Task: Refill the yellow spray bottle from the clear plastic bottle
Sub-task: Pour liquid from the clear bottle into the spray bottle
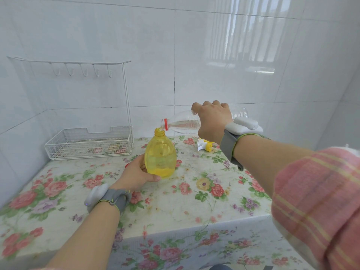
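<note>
Tablecloth [175, 211] with pink flowers covers the table closest to you, and your pink plaid sleeve [311, 201] fills the 4 o'clock corner.

Your left hand [136, 175] is wrapped round the base of the yellow spray bottle [160, 158], thumb across the front. The bottle stands upright on the cloth near the middle of the view. Its neck is open with no top on, and there's liquid in the lower part; through the yellow plastic I can't call the exact level.

At 1 o'clock from it, your right hand [211, 121] grips the clear plastic bottle [185, 124] from above, fingers curled over the body. It's tipped nearly flat, with the red-ringed mouth right over the yellow neck. A shallow pool of clear liquid lies along its lower side toward the neck.

The white and yellow spray head [204, 146] lies on the cloth at 2 o'clock from the yellow bottle, under your right wrist and partly hidden by it. Something red [127, 165] peeks out behind your left hand, can't tell what.

Further back at 9 o'clock sits a white wire rack [87, 145] with a basket below and hooks on top, against the white tiled wall [214, 55].
</note>
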The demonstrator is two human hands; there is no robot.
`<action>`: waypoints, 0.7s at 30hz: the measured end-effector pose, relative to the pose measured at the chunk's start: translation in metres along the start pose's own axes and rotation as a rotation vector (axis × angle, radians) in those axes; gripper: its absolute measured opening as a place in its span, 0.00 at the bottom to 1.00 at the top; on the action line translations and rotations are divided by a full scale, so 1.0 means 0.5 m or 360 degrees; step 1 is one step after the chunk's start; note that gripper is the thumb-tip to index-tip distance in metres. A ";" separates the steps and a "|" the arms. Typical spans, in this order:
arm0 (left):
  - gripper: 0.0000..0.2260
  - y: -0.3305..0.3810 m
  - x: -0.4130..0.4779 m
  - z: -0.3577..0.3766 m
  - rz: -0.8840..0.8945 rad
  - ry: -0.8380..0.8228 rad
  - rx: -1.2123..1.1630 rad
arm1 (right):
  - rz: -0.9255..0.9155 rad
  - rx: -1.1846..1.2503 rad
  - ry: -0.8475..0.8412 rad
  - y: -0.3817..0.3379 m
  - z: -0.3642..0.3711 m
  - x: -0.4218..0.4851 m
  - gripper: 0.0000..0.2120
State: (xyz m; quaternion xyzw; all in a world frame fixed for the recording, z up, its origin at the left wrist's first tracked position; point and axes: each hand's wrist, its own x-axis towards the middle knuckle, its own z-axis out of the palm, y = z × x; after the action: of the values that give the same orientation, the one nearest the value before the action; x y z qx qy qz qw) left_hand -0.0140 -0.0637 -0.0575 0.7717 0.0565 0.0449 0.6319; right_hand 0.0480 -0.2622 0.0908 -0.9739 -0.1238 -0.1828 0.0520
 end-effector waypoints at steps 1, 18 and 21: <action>0.35 0.000 0.000 -0.001 -0.0001 -0.0002 0.0007 | 0.0042 0.0049 -0.0015 -0.001 -0.001 0.003 0.23; 0.35 0.001 -0.001 -0.001 -0.0005 0.0008 0.0005 | -0.0103 -0.0149 0.0076 0.003 0.005 -0.007 0.24; 0.35 0.002 0.000 0.000 -0.0005 0.0013 0.0002 | -0.0072 -0.0120 0.0067 0.002 0.005 -0.006 0.23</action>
State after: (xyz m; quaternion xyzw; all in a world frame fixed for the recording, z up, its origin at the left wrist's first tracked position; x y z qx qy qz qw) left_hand -0.0141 -0.0640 -0.0565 0.7717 0.0604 0.0469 0.6314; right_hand 0.0467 -0.2635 0.0873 -0.9681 -0.1378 -0.2089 0.0137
